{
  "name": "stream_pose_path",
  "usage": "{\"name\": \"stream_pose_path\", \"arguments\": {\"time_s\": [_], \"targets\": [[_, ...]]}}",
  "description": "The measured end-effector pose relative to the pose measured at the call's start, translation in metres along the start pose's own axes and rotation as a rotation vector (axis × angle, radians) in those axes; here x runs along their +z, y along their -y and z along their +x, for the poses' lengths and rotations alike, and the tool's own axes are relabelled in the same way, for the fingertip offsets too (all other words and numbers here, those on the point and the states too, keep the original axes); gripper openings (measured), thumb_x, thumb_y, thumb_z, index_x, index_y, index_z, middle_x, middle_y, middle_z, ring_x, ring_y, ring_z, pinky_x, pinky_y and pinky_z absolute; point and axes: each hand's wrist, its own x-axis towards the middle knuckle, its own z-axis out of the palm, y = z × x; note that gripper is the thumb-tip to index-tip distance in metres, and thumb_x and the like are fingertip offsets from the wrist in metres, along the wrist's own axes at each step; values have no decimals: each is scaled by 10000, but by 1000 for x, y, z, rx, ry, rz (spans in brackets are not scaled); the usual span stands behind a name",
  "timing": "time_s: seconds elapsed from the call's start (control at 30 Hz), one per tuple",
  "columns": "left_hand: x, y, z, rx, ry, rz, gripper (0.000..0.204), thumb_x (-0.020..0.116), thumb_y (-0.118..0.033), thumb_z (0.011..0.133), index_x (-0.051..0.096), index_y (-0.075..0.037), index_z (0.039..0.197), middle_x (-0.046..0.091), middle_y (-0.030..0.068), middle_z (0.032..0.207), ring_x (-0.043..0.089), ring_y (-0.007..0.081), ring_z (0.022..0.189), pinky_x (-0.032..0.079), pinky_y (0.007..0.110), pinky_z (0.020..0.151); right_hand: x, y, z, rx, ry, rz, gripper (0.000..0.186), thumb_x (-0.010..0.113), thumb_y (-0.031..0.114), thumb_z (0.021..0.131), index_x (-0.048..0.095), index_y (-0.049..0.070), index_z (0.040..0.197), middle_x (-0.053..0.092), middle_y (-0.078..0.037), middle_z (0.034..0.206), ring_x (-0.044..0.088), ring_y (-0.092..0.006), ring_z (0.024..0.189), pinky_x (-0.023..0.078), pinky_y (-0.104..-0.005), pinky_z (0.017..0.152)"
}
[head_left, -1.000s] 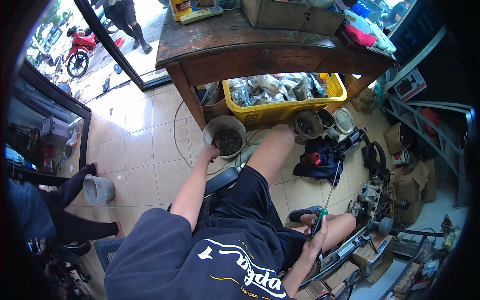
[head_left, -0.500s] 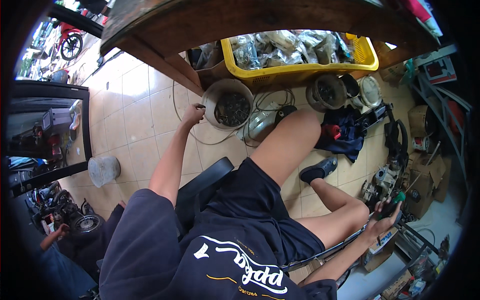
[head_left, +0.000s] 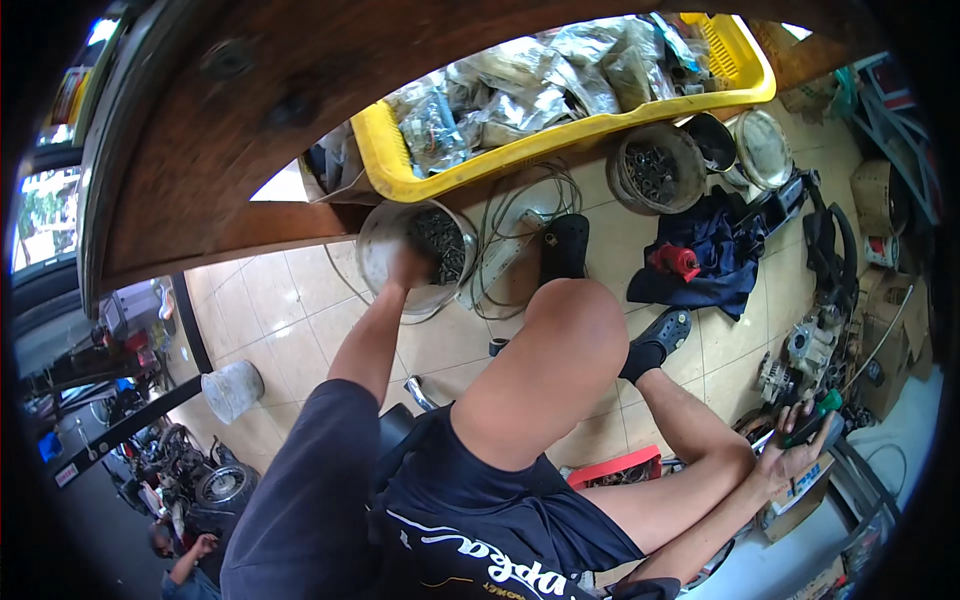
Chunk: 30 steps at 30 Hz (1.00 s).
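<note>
My left hand (head_left: 408,266) reaches into a pale round bucket (head_left: 376,240) of small dark metal parts, seemingly bolts (head_left: 440,240). Motion smears its fingers, so whether it grips anything does not show. Over on the right, my right hand (head_left: 792,462) is closed around a screwdriver (head_left: 826,404) with a green and dark handle, held above my bent leg. A thin pale rod (head_left: 885,332) lines up beyond the handle; whether it is the shaft is unclear.
A yellow crate (head_left: 420,188) of bagged parts sits under a wooden bench (head_left: 200,130). Another parts bucket (head_left: 657,168), a looped cable (head_left: 520,190) and a dark cloth with a red object (head_left: 680,262) lie ahead. Engine parts (head_left: 810,345) stand right. Another person (head_left: 195,560) is lower left.
My left hand has gone from beside the bucket's left rim to inside it. My view has shifted nearer the bench and crate. The right hand keeps its hold on the screwdriver.
</note>
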Motion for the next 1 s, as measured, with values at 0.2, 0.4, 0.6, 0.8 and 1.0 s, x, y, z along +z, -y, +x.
{"name": "stream_pose_path", "arguments": {"time_s": [0.2,0.4,0.6,0.8,1.0], "targets": [[46,15,30,-150,-274,24,334,629,-207,700,680,8,952,678,236,958,651,378,947,525,410,851,1,0,1,15,-67,-8,324,396,269,1018,458,17,1210,450,-63,792,347,-102,548,304,-235,505],[47,14,33,-268,-231,12,390,675,-215,693,663,-13,1027,665,224,1035,654,357,946,536,403,832,-5,1,0,46,-101,-73,313,410,266,1013,451,19,1201,430,-56,794,337,-101,547,314,-230,506],[58,5,17,-298,-86,-338,389,690,-211,701,659,1,1025,685,184,940,685,290,750,567,384,582,-2,4,-5,47,-71,-108,314,411,266,1012,457,20,1202,468,-70,809,360,-103,562,318,-224,496],[70,22,28,-262,-137,-276,420,662,-186,722,637,-9,1102,686,181,931,683,274,720,554,371,509,-3,-8,-1,83,-151,-142,344,420,270,1010,454,2,1224,478,-59,762,352,-94,522,313,-218,474],[83,8,24,-186,-187,-297,412,633,-177,735,628,-28,1119,684,184,926,675,292,720,548,383,535,7,2,-6,49,-162,-179,284,418,260,1015,477,43,1189,526,-80,801,393,-103,529,345,-215,485]]}}
